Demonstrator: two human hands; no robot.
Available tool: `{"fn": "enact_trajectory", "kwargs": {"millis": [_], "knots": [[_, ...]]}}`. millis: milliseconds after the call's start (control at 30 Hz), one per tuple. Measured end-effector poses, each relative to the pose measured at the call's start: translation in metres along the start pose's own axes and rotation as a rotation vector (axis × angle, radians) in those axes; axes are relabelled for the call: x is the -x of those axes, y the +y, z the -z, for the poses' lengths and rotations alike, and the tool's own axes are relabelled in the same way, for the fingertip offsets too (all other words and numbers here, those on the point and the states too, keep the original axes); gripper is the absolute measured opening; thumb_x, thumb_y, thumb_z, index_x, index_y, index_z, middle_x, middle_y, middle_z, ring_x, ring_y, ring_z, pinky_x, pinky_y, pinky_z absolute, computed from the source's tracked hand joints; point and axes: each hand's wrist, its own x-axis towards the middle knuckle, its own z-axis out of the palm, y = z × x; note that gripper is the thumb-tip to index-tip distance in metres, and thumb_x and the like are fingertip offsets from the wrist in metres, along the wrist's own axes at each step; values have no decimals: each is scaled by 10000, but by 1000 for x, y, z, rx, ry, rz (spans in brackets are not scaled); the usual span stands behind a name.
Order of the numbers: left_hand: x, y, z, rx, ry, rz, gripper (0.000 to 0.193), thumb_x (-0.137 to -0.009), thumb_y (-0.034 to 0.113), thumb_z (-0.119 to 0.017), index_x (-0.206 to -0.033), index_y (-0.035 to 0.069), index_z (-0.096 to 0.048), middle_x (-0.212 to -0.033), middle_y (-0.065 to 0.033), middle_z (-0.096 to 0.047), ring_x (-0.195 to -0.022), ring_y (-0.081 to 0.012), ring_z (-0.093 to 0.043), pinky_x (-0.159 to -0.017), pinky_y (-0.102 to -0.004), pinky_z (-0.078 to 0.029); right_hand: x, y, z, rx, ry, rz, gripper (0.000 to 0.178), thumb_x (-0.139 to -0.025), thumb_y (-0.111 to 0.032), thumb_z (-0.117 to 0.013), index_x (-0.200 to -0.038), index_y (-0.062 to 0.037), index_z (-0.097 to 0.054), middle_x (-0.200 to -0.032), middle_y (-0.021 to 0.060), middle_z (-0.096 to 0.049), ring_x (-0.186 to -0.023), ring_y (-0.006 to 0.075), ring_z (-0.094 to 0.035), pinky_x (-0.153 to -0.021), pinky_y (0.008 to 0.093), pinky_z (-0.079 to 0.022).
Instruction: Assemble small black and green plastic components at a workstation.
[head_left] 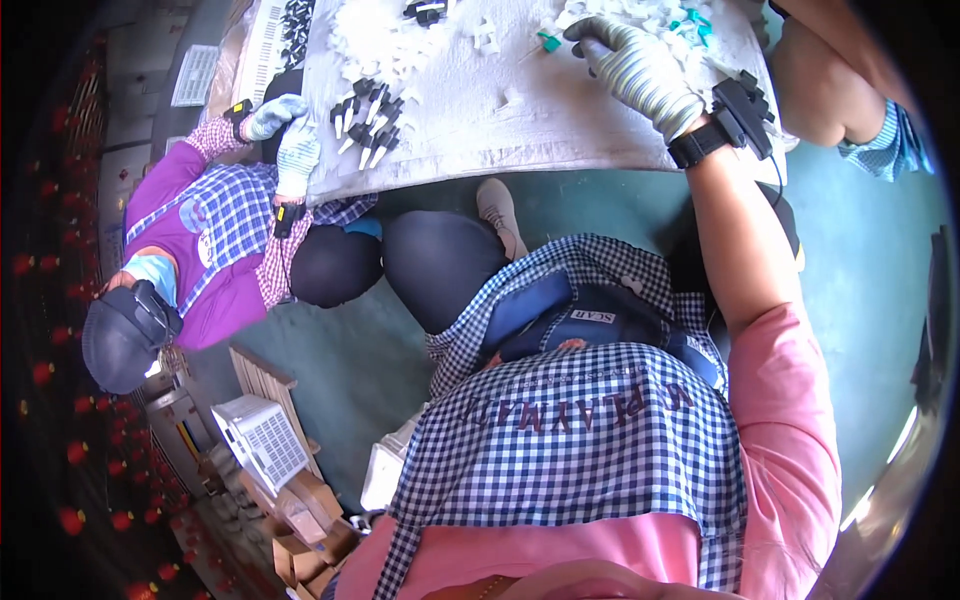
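My right hand (640,82), in a white and grey striped glove with dark fingertips, reaches over the white-covered table (450,150). Its fingers stretch out, slightly bent and apart, and nothing shows in them. Just beyond the fingertips lies a small green plastic piece (548,42) with a thin pale stem. Past the knuckles are a heap of small white plastic pieces (600,10) and several green pieces (692,28). A black strapped device sits on my right wrist. My left hand is out of view.
To the left, a co-worker's gloved hands (285,135) are at the table's edge. Black-and-white parts (370,122) and a white heap (370,45) lie on that side. Another person's knee (825,85) is at the right. Cardboard boxes (300,510) and a white crate (262,440) stand behind the co-worker.
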Motion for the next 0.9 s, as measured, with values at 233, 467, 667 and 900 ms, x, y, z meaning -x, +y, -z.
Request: {"fn": "enact_trajectory", "kwargs": {"millis": [233,467,667,900], "knots": [[-2,-46,-13,144,-73,132,381,-981,330,-504,-1123,-12,-592,-985,-109,-621,-778,-212,-561,-721,-318,-470,3,14,-6,-26,-51,-19,237,-981,-141,-543,-1175,-121,-677,-932,10,-703,-807,87,-624,-774,271,-518],[-15,-59,-44,273,-176,231,379,-965,213,-559,-1227,-60,-553,-1108,-143,-631,-902,-246,-603,-828,-347,-492,6,5,-12,5,-10,153,228,-983,-117,-543,-1172,-104,-670,-966,63,-714,-878,153,-656,-824,301,-512],[86,52,-198,-562,-334,-664,437,-952,163,-605,-1301,-85,-515,-1280,-261,-584,-1170,-349,-567,-1035,-389,-420,23,-5,-43,-35,-235,148,221,-951,-49,-544,-1135,-79,-663,-1007,135,-708,-958,260,-682,-844,344,-521],[242,176,-407,-96,-1017,-969,499,-898,89,-628,-1332,-90,-457,-1313,-251,-514,-1206,-343,-518,-1070,-433,-392,28,-22,-79,85,-317,437,332,-824,-8,-557,-1140,-56,-649,-1067,170,-660,-920,398,-648,-786,429,-536]]}}
